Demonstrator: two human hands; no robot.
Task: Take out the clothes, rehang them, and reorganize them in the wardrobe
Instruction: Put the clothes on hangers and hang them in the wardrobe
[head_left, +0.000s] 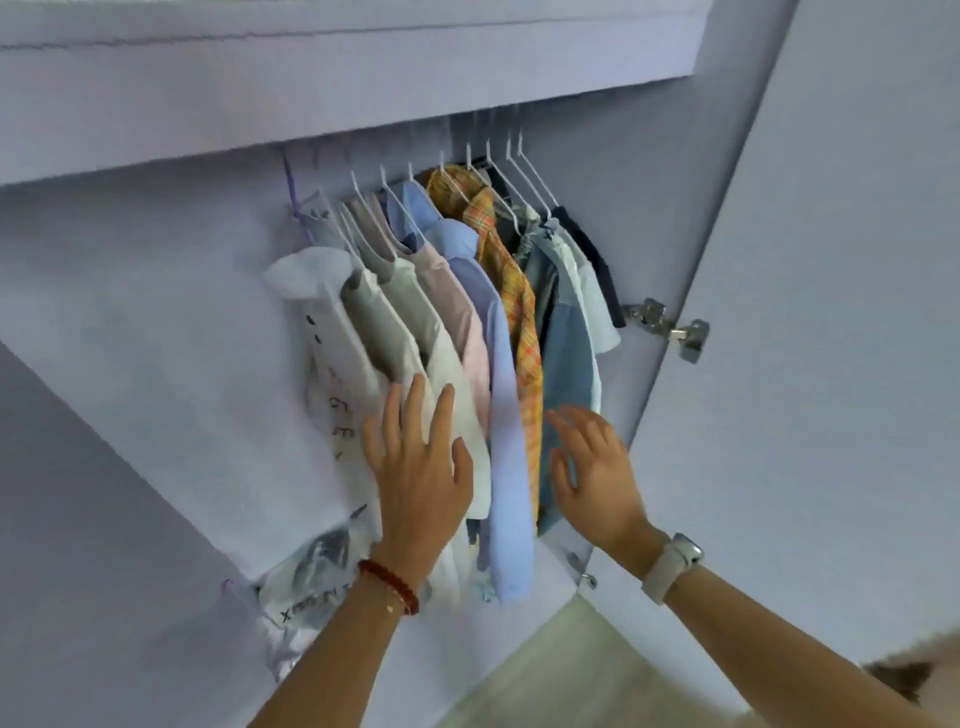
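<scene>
Several shirts hang on white wire hangers (524, 171) inside the open pale wardrobe (156, 312). From left they include a white printed shirt (332, 364), a grey one (374, 317), a pink one (457, 312), a light blue shirt (506, 441), an orange plaid shirt (511, 291) and a denim-blue shirt (566, 364). My left hand (415, 473) lies flat and open on the white and grey shirts. Fingers spread, my right hand (597, 467) hovers by the denim-blue shirt's lower edge and holds nothing.
The wardrobe door (831, 312) stands open at the right, with a metal hinge (670, 327) on its inner edge. A crumpled plastic bag (306, 587) hangs low at the left. A shelf (311, 78) overhangs the rail. Pale floor (571, 670) shows below.
</scene>
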